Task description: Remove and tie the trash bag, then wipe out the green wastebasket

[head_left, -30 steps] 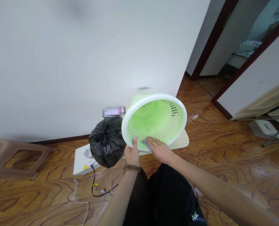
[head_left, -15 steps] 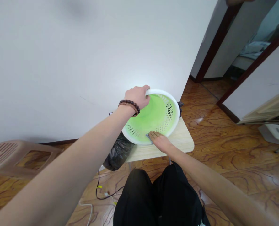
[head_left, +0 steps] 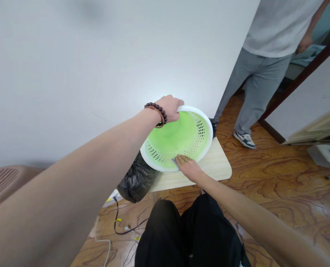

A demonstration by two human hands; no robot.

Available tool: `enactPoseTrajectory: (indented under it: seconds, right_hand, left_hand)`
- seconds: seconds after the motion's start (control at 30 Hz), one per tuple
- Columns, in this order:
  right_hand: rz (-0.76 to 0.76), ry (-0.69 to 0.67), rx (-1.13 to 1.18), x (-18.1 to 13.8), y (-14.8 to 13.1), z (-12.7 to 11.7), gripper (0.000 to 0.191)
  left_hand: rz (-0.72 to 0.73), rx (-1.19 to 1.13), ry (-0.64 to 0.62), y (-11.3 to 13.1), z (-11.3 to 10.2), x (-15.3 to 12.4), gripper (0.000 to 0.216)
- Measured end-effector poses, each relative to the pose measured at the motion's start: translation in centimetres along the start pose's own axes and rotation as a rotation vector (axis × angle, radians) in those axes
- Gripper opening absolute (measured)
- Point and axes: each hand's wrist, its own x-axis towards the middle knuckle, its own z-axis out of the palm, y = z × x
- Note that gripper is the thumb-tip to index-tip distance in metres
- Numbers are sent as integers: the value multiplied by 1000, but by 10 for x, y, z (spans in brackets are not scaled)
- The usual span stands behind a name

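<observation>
A green perforated plastic basket (head_left: 181, 139) with a white rim lies tilted on a small light-wood table (head_left: 215, 167), its opening facing me. My left hand (head_left: 169, 107), with a bead bracelet at the wrist, grips the far top of the white rim. My right hand (head_left: 188, 167) lies flat against the near inner rim, pressing a small grey cloth (head_left: 175, 161) to it. Only a corner of the cloth shows under the fingers.
A full black rubbish bag (head_left: 137, 180) leans against the table's left side. Cables (head_left: 117, 222) trail over the wooden floor below it. A brown plastic stool (head_left: 3, 181) stands at far left. Another person (head_left: 262, 66) in grey trousers stands by the doorway at right.
My left hand left the basket's near rim and now holds the far rim. A person has walked into view at the doorway. My right hand has stayed on the cloth.
</observation>
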Motion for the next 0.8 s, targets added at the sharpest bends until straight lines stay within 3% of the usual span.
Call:
enactPoseTrajectory:
  seconds: [0.17,0.33,0.47,0.53,0.67,0.8]
  right_hand:
    - [72,-67,13,0,0,-5,40]
    - [-38,-204,181,9,20,-24,56]
    - [6,-360,339,23,41,-45,35]
    - [105,-323,345,34,54,-52,35]
    - [262,-104,243,55,77,-44,35]
    - [238,-138,241,65,73,-11,34]
  left_hand:
    - [4,-79,73,-8,11,-2,41]
    - [-84,-146,105,-17,19,-1,39]
    - [-97,-158,97,-18,18,-3,36]
    - [-91,-149,92,-17,19,-3,34]
    - [-79,-151,92,-18,22,-1,33]
    - [-94,-170,75,-18,23,0,35]
